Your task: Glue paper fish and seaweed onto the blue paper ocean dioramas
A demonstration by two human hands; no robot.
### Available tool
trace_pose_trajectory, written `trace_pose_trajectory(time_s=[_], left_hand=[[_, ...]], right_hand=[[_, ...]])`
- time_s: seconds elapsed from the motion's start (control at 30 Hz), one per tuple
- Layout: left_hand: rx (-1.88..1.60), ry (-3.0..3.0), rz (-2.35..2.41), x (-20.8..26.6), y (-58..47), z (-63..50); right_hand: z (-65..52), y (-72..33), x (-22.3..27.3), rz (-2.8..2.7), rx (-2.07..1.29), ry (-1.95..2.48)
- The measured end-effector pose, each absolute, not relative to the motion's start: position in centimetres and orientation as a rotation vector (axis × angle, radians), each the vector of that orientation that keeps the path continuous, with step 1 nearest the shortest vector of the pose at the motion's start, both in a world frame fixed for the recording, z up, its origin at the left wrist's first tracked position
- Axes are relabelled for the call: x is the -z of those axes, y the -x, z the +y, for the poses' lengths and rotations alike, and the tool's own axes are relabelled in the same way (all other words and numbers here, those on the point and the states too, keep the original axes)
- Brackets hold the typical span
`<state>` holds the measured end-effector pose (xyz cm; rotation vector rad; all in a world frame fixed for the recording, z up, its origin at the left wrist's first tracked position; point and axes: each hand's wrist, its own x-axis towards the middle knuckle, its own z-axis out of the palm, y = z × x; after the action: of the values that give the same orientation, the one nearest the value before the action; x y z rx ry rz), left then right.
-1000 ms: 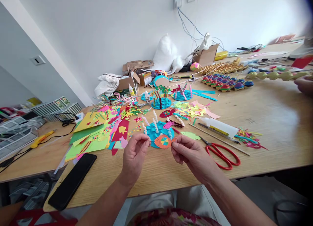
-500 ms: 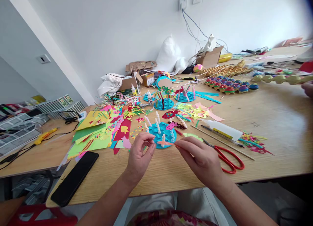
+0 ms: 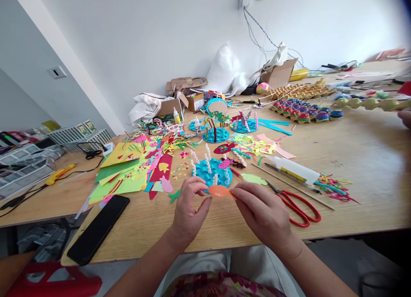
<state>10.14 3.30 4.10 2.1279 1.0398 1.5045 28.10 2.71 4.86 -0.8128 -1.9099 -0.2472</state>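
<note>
An orange paper fish (image 3: pixel 219 191) is pinched at its tail end by my right hand (image 3: pixel 263 209), thumb against fingers. A small pale spot shows on its face. My left hand (image 3: pixel 189 209) is at the fish's other end, fingers curved, thumb and forefinger apart; whether a fingertip touches the paper I cannot tell. Just behind the fish stands a blue bumpy disc (image 3: pixel 201 170) with several white twisted stems (image 3: pixel 208 165) upright on it. A pink spotted paper fish (image 3: pixel 226 163) lies at the disc's right edge. Left of my left hand is a green paper fish (image 3: pixel 174 196).
Red-handled scissors (image 3: pixel 300 209), a wooden stick (image 3: pixel 293 186) and a white glue bottle (image 3: pixel 297 170) lie at right. Coloured paper sheets (image 3: pixel 120 177) and a black phone (image 3: pixel 99 229) are at left. Painted egg cartons (image 3: pixel 305 111) stand farther back. Another person's hand (image 3: pixel 405 117) shows at the right edge.
The orange fish has turned from nearly edge-on so that its flat face shows. My left thumb and forefinger have come closer to its free end. The camera view has shifted slightly.
</note>
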Motion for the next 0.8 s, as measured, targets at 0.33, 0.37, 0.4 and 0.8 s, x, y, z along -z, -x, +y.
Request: trace_pose_trajectory(time_s=[0.33,0.37,0.4,0.8], left_hand=[[-1.444,-1.888,1.096,-3.9,-10.6,3.9],[-1.435,-1.821,1.090,-3.9,-10.6,4.0],[-1.425,-1.753,1.079,-3.8,-10.6,4.1],[-1.375,-1.150,0.877,-4.0,-10.4,4.8]], right_hand=[[2.6,-26.3,-4.2,-1.762,-0.295,1.018],[2.6,-26.1,-4.1,-1.743,-0.328,1.039],[2.6,-26.0,-4.0,-1.724,-0.364,1.061],[3.0,-24.4,-2.6,-1.819,-0.272,1.013]])
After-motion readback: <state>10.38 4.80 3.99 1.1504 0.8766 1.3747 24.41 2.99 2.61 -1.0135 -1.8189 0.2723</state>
